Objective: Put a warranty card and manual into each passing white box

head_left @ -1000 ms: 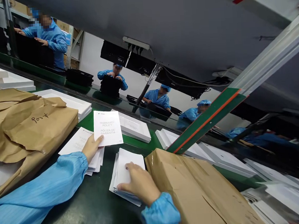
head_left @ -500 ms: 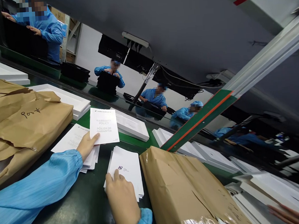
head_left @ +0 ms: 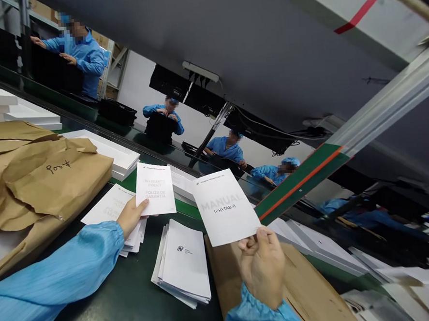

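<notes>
My left hand (head_left: 132, 217) pinches a white warranty policy booklet (head_left: 155, 189) by its lower left corner, over a fanned stack of warranty booklets (head_left: 103, 206). Raised on the right, my right hand (head_left: 263, 261) grips a manual (head_left: 224, 208) at its lower right corner, its "MANUAL" and "HYTAB" cover facing me. Between my two hands, a stack of white booklets (head_left: 184, 266) with a small dark logo lies on the dark green surface (head_left: 99, 303).
A torn brown paper package (head_left: 56, 184) with handwriting lies left; another brown package (head_left: 305, 285) sits under my right hand. White box trays (head_left: 112, 152) line the far edge. A slanted metal post (head_left: 303, 179) rises right. Several co-workers in blue (head_left: 92, 61) work beyond.
My right hand has lifted from the middle stack and moved up and right, now with the manual in it. My left hand still holds the warranty booklet. The view has shifted slightly.
</notes>
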Motion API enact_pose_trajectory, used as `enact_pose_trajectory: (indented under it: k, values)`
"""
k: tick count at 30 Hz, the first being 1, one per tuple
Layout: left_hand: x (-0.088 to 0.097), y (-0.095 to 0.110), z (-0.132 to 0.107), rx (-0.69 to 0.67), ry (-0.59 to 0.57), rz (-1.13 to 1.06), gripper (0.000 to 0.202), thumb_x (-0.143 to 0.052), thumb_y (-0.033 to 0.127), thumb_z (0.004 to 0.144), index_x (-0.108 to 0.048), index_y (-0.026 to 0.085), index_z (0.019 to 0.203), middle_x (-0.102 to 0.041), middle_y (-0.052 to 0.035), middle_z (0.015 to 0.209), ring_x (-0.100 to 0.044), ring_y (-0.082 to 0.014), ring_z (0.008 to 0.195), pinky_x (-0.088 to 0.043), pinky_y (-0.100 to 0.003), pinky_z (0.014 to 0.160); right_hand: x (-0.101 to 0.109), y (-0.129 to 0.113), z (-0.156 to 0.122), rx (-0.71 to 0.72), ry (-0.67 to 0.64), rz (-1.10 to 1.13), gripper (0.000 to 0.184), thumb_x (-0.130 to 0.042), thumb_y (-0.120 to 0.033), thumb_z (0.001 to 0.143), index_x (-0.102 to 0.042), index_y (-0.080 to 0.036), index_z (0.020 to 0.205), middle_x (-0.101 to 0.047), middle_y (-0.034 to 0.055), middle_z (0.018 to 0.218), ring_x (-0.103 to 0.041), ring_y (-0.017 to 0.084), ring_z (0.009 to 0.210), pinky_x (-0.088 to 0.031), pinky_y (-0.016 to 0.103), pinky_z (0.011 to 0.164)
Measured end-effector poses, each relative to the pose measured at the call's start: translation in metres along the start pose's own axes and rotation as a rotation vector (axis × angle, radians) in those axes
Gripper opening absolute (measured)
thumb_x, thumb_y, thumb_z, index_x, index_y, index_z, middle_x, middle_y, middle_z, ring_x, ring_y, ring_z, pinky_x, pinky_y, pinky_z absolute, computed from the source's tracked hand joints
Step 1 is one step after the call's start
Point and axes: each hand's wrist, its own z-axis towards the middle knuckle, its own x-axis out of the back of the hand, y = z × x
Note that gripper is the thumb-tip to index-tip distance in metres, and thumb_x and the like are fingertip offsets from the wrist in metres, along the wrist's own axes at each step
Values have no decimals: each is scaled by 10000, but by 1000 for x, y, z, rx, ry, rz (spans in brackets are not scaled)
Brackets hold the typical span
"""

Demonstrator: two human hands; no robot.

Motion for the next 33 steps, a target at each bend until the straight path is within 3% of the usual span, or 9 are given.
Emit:
enact_pose_trajectory:
  k: [5,8,13,16,19,21,27,30,33]
  values:
    - [-10,2,-10,90,-101,-95,362,-407,394,741,-375,191,1040,-550,-94,992,-600,-130,655,-440,-198,529,-25,45,-11,-335,-116,188,246,-607,-295,590,-417,-197,712,-537,-69,547,-533,66,494,-418,155,482]
    - [-13,1,-12,52,-165,-91,359,-459,361,716,-373,197,1024,-544,-80,984,-596,-133,678,-436,-199,543,-33,61,-18,-415,-203,167,231,-613,-273,597,-417,-195,693,-543,-61,557,-558,83,565,-438,168,534]
    - [-9,-1,-8,-161,-168,77,247,-509,237,662,-440,142,880,-565,-13,706,-521,-98,509,-418,-238,540,-28,64,-18,-537,-424,97,206,-612,-246,620,-417,-179,603,-522,-61,581,-535,70,573,-414,147,493]
    - [-7,-3,-6,-223,-125,137,247,-504,218,651,-459,135,880,-547,-9,722,-465,-83,491,-413,-244,531,-25,61,-17,-598,-556,47,157,-590,-270,649,-473,-171,682,-553,-27,691,-532,81,601,-410,162,496]
    - [-7,-5,-6,-230,-146,125,313,-513,200,640,-453,128,938,-543,-29,794,-472,-99,574,-412,-231,524,-25,62,-19,-615,-658,16,256,-567,-323,666,-495,-162,851,-575,13,735,-516,79,519,-378,166,424]
    - [-8,-6,-7,-232,-178,89,323,-507,196,646,-446,125,955,-541,-32,804,-472,-102,590,-413,-231,529,-26,65,-20,-579,-649,11,310,-551,-350,675,-483,-159,909,-579,12,684,-491,68,449,-362,167,394]
    - [-10,-7,-8,-254,-217,64,314,-478,213,672,-442,123,971,-549,-49,845,-498,-133,655,-421,-262,576,-31,71,-23,-536,-369,64,500,-612,-358,611,-400,-222,1043,-585,-4,805,-539,76,519,-430,173,473]
    - [-9,-6,-8,-284,-211,109,380,-518,198,641,-434,133,1006,-535,-59,936,-499,-158,762,-416,-271,647,-37,72,-28,-552,-345,105,489,-602,-367,619,-402,-215,1038,-580,-7,804,-541,77,533,-435,173,482]
    - [-8,-8,-7,-285,-231,138,390,-530,196,631,-434,132,1004,-557,-39,843,-508,-140,682,-413,-271,637,-41,73,-31,-557,-381,166,429,-595,-337,638,-427,-201,1009,-570,-8,795,-512,65,510,-427,177,477]
